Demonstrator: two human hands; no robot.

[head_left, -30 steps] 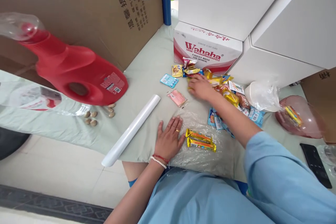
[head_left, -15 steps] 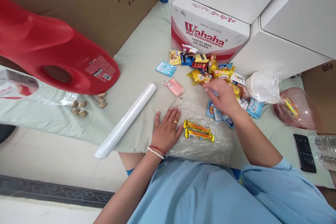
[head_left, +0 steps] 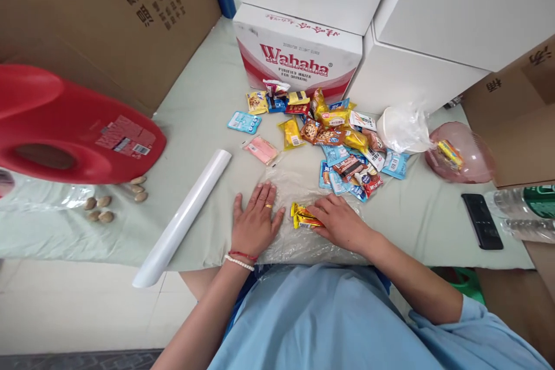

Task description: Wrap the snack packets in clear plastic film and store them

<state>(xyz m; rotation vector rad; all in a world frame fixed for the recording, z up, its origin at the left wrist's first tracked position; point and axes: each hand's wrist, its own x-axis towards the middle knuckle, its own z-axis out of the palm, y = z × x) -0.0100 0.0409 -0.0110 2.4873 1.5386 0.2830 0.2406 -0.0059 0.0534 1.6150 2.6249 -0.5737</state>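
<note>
A pale green cloth covers the tabletop (head_left: 195, 87); along the far side, at the left, a brown cardboard box (head_left: 73, 23) runs out of view. The Wahaha carton (head_left: 299, 60) stands toward the far edge, its lower front partly hidden. The red jug (head_left: 87, 127), at the left, is cut off before its neck. Thin clear plastic (head_left: 288, 245) lies at the near edge, its outline hard to trace. A white roll (head_left: 184, 217) slants past that edge. Before the carton, snack packets (head_left: 332, 121) overlap too much to count. My left hand (head_left: 255, 222) lies flat at the plastic's left side, fingers slightly spread, holding nothing. My right hand (head_left: 340, 222) bends over the yellow-wrapped bars (head_left: 299, 217), which lie on the plastic near the tabletop's near edge; it hides their right ends, and I cannot tell whether it pinches them or merely rests there.
</note>
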